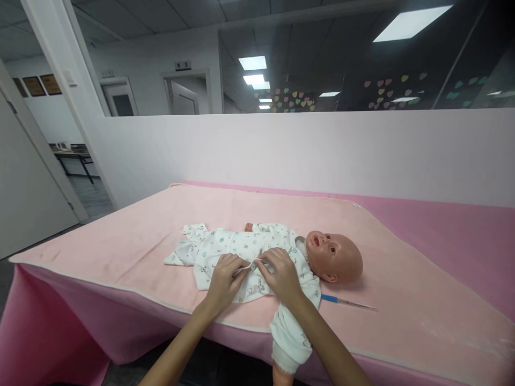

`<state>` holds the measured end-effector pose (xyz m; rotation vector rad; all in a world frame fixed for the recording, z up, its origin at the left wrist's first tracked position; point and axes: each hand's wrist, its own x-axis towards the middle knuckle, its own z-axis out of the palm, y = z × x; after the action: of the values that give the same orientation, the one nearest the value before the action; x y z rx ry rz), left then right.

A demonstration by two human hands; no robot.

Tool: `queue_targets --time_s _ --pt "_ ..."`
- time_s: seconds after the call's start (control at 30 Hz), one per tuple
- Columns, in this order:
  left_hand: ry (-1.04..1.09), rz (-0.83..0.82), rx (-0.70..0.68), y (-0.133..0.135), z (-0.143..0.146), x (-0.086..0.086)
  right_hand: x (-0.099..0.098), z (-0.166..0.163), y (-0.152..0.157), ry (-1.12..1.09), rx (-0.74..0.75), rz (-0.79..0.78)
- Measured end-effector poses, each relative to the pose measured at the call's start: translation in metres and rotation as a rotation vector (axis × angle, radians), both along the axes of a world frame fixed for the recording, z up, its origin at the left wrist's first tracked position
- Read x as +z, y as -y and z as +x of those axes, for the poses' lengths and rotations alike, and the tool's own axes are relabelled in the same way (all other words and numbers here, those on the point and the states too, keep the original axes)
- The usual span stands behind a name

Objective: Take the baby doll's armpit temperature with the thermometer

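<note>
A baby doll (335, 257) lies on its back with its head to the right. It wears a white baby shirt (257, 289) printed with small figures, and white patterned trousers (225, 241). My left hand (227, 276) and my right hand (281, 273) meet over the doll's middle. Their fingers are closed in a pinch on the shirt, and a raised white edge of its cloth runs between them. One of the doll's arms, in a sleeve (290, 338), hangs over the table's near edge beneath my right forearm. The exact grip of the fingertips is partly hidden.
A thin stick with a blue end, like a thermometer (348, 302), lies below the doll's head. A peach blanket (132, 241) and a pink cover (454, 236) spread over the table. Behind stands a low white wall (306, 155) with glass above; a door (32, 166) is at left.
</note>
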<state>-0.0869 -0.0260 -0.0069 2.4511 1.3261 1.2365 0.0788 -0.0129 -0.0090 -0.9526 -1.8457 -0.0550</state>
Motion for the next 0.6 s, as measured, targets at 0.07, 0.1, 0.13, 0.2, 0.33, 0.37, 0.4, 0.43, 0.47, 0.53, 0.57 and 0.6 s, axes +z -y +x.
queue_targets --time_s 0.07,0.1,0.13,0.2,0.33,0.37,0.4,0.43,0.47,0.53,0.57,0.6 --pt "0.017 -0.015 -0.006 -0.0001 0.0 0.002 -0.0001 0.0 0.0 0.0 -0.002 -0.002" --pt "0.034 -0.021 -0.001 -0.0002 -0.0003 0.0031 -0.0002 0.0 -0.0001 -0.001 -0.004 -0.002" --pt "0.06 -0.024 0.014 -0.0004 -0.0008 0.0042 -0.0003 0.0 -0.0001 -0.002 -0.006 -0.001" --pt "0.136 -0.014 0.07 -0.0006 -0.0023 0.0057 -0.0004 0.0 -0.0001 -0.008 -0.01 0.0" --pt "0.269 0.066 0.179 0.0018 -0.0044 0.005 -0.0004 -0.0004 -0.0002 -0.016 -0.014 -0.004" --pt "0.267 0.1 0.186 0.0031 -0.0041 0.0045 -0.0003 -0.0006 -0.0002 -0.016 -0.014 -0.007" --pt "0.245 0.136 0.182 0.0044 -0.0035 0.0041 -0.0003 -0.0007 -0.0002 -0.016 -0.015 -0.007" --pt "0.208 0.167 0.171 0.0056 -0.0025 0.004 -0.0002 -0.0009 -0.0002 -0.015 -0.015 -0.006" --pt "0.164 0.189 0.155 0.0065 -0.0013 0.0041 -0.0001 -0.0011 -0.0002 -0.015 -0.015 -0.003" --pt "0.072 0.186 0.122 0.007 0.0015 0.005 0.0001 -0.0013 -0.0002 -0.016 -0.018 0.008" --pt "0.034 0.164 0.11 0.0065 0.0028 0.0056 0.0002 -0.0014 -0.0001 -0.016 -0.02 0.013" --pt "0.006 0.139 0.102 0.0057 0.0038 0.0062 0.0003 -0.0014 0.0 -0.016 -0.021 0.017"
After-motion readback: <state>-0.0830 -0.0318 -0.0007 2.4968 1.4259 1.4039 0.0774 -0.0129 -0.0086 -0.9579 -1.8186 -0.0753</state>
